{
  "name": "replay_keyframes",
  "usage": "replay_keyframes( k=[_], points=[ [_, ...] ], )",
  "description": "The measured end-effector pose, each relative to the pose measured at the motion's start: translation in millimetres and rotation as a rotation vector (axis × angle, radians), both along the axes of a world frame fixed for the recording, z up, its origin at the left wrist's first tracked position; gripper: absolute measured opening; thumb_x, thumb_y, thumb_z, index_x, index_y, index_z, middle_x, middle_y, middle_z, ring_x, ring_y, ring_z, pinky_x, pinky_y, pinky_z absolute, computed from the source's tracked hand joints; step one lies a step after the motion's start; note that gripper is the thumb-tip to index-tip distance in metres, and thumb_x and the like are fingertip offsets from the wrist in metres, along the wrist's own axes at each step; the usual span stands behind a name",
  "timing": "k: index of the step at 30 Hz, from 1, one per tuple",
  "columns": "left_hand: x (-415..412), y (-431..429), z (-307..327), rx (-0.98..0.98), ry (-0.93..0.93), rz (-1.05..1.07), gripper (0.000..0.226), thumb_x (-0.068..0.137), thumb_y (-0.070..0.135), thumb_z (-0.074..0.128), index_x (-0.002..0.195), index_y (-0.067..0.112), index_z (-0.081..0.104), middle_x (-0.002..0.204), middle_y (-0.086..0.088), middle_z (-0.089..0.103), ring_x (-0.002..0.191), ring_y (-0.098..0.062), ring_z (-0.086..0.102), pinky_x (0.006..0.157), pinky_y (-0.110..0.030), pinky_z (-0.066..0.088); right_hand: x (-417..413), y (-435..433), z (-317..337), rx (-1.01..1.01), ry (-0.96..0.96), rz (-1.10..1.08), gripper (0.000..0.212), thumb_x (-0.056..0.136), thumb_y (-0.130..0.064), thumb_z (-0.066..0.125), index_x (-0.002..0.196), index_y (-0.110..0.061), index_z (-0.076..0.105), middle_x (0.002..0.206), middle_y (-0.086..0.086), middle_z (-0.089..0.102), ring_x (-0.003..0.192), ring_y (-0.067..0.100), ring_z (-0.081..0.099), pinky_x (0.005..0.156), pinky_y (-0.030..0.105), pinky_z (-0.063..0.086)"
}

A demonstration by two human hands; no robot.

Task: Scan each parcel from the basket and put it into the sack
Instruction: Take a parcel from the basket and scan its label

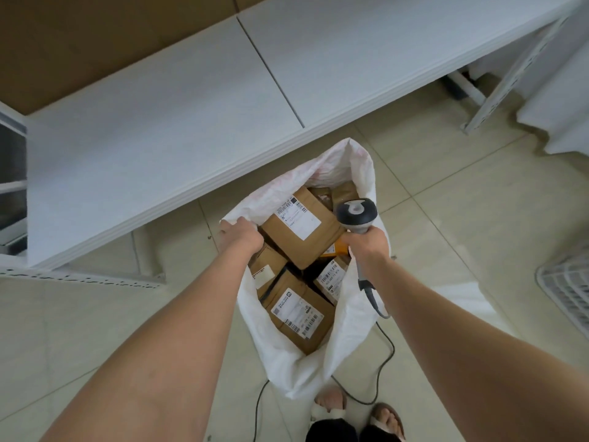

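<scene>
A white woven sack [287,362] stands open on the tiled floor in front of me. Several brown cardboard parcels with white barcode labels fill it; the top parcel [302,229] lies tilted near the far side, another parcel [298,315] lies nearer me. My left hand [242,234] grips the sack's left rim and holds it open. My right hand [366,244] holds the grey barcode scanner [357,213] by its handle over the sack's right edge, with its head toward the top parcel. The scanner's cable [387,346] trails down to the floor.
A long white shelf board [191,106] runs across just behind the sack. A white wire basket [567,295] shows at the right edge. A white metal rack upright [510,74] stands at the upper right. My sandalled feet [357,416] are near the sack's base.
</scene>
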State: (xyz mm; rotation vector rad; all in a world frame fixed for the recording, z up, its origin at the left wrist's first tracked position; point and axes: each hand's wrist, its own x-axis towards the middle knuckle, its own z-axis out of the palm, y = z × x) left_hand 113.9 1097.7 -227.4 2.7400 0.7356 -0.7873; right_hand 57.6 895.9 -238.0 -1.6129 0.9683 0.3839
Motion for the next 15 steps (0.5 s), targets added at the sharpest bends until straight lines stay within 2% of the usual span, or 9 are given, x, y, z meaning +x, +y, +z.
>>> replay_keyframes(
  k=[2, 3, 6, 11, 15],
  points=[
    [-5, -14, 18, -0.079, -0.04, -0.035, 0.05, 0.094, 0.007, 0.045, 0.143, 0.014, 0.036, 0.149, -0.015, 0.019, 0.129, -0.032, 0.037, 0.088, -0.034, 0.042, -6, -4, 20, 0.041, 0.001, -0.001, 0.017, 0.085, -0.004, 0.065, 0.097, -0.014, 0.057, 0.082, 0.002, 0.056, 0.076, 0.017, 0.056, 0.071, 0.029, 0.052],
    [-7, -21, 27, -0.116, -0.064, -0.061, 0.051, 0.092, 0.003, 0.045, 0.142, 0.014, 0.038, 0.149, -0.014, 0.02, 0.128, -0.031, 0.039, 0.087, -0.032, 0.042, -9, -6, 32, 0.064, 0.002, 0.0, 0.016, 0.084, -0.002, 0.065, 0.091, -0.014, 0.057, 0.08, 0.003, 0.055, 0.073, 0.016, 0.055, 0.072, 0.029, 0.052],
    [-14, -46, 58, -0.179, -0.109, -0.169, 0.054, 0.09, -0.002, 0.045, 0.14, 0.016, 0.043, 0.146, -0.011, 0.024, 0.126, -0.028, 0.042, 0.092, -0.035, 0.047, -21, -15, 68, 0.154, -0.02, 0.001, 0.02, 0.082, 0.002, 0.062, 0.076, -0.014, 0.053, 0.071, 0.005, 0.052, 0.062, 0.014, 0.05, 0.06, 0.025, 0.048],
    [-19, -98, 115, -0.178, -0.134, -0.389, 0.049, 0.091, 0.001, 0.05, 0.136, 0.019, 0.05, 0.142, -0.008, 0.03, 0.123, -0.025, 0.045, 0.091, -0.036, 0.05, -43, -39, 131, 0.257, -0.079, -0.052, 0.018, 0.083, 0.003, 0.063, 0.084, -0.012, 0.054, 0.071, 0.006, 0.054, 0.057, 0.011, 0.05, 0.048, 0.017, 0.046],
    [-28, -155, 159, -0.181, -0.176, -0.507, 0.04, 0.093, 0.009, 0.052, 0.131, 0.019, 0.054, 0.137, -0.01, 0.035, 0.115, -0.027, 0.049, 0.094, -0.04, 0.049, -65, -78, 172, 0.26, -0.131, -0.155, 0.013, 0.08, 0.003, 0.062, 0.085, -0.007, 0.056, 0.069, 0.009, 0.056, 0.059, 0.014, 0.051, 0.054, 0.023, 0.048]
  ],
)
